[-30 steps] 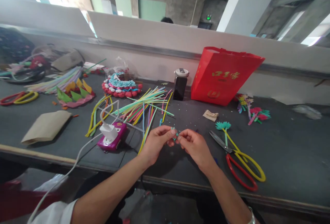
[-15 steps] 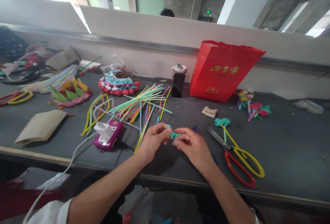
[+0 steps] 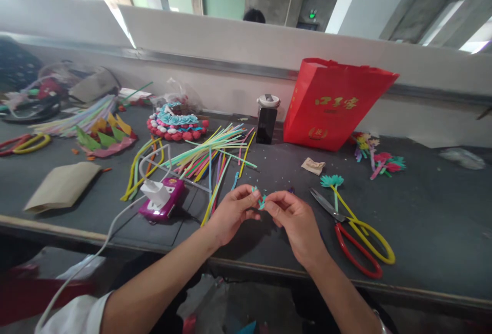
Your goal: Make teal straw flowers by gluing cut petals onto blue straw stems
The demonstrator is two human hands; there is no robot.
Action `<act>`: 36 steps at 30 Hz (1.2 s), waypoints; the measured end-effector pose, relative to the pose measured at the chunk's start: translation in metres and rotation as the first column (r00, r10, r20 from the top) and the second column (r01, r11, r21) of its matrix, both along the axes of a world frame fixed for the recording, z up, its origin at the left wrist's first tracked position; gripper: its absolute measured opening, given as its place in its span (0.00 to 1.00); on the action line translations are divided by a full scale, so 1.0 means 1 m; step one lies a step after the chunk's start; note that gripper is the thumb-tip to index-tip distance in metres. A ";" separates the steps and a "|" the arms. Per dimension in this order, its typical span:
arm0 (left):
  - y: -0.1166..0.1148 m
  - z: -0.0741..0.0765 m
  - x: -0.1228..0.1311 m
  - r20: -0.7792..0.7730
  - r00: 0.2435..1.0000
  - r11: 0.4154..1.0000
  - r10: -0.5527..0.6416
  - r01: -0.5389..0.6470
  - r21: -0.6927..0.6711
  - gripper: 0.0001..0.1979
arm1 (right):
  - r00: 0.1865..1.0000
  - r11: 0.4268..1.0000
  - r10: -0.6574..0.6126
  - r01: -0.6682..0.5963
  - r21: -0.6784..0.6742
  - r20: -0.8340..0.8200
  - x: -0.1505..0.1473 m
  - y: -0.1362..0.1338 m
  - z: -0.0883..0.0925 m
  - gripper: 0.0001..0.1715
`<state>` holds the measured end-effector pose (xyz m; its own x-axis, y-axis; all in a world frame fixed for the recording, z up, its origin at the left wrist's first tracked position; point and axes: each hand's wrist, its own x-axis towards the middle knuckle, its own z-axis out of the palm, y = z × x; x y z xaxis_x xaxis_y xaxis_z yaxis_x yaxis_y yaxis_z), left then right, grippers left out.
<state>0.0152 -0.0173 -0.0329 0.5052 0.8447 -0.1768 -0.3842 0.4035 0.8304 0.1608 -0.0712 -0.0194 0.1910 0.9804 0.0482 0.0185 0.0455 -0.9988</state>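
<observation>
Between my two hands is a small teal fringed strip (image 3: 262, 202). My left hand (image 3: 235, 212) pinches one end of it between thumb and fingertips. The other end is in the closed thumb and fingers of my right hand (image 3: 294, 217). To the right lie scissors (image 3: 338, 216) with one red and one yellow handle, their blades a little apart. A teal flower (image 3: 331, 181) on a pale green stem rests against the blades. Beyond my left hand spreads a pile of thin coloured straw-like sticks (image 3: 215, 152).
A purple power socket (image 3: 163, 206) with a white plug and cable sits left of my left arm. Behind stand a phone (image 3: 266, 125) leaning on a cup and a red bag (image 3: 334, 106). Colourful flowers (image 3: 386, 162) lie far right, a brown paper packet (image 3: 63, 185) far left.
My right thumb and fingers have closed more tightly on the teal strip, and the strip has turned more upright between the hands. The objects on the table stay where they were.
</observation>
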 end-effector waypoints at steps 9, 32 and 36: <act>-0.007 0.004 0.003 -0.067 0.997 0.998 0.039 -0.042 -0.036 0.19 | 0.885 0.987 -0.139 0.089 0.132 0.445 -0.007 -0.001 -0.008 0.05; -0.005 0.009 -0.006 -0.108 0.972 0.978 -0.208 0.207 -0.022 0.15 | 0.959 0.998 -0.037 0.022 0.056 0.282 0.003 -0.003 -0.003 0.08; -0.006 0.010 -0.010 -0.066 0.941 0.944 -0.331 0.330 -0.016 0.14 | 0.975 0.997 0.039 -0.051 0.052 0.219 0.003 -0.006 0.002 0.08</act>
<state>0.0049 -0.0230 -0.0233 0.7427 0.6313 -0.2230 -0.1721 0.5020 0.8476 0.1635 -0.0769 -0.0173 0.1254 0.9822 0.1396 0.2323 0.1077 -0.9667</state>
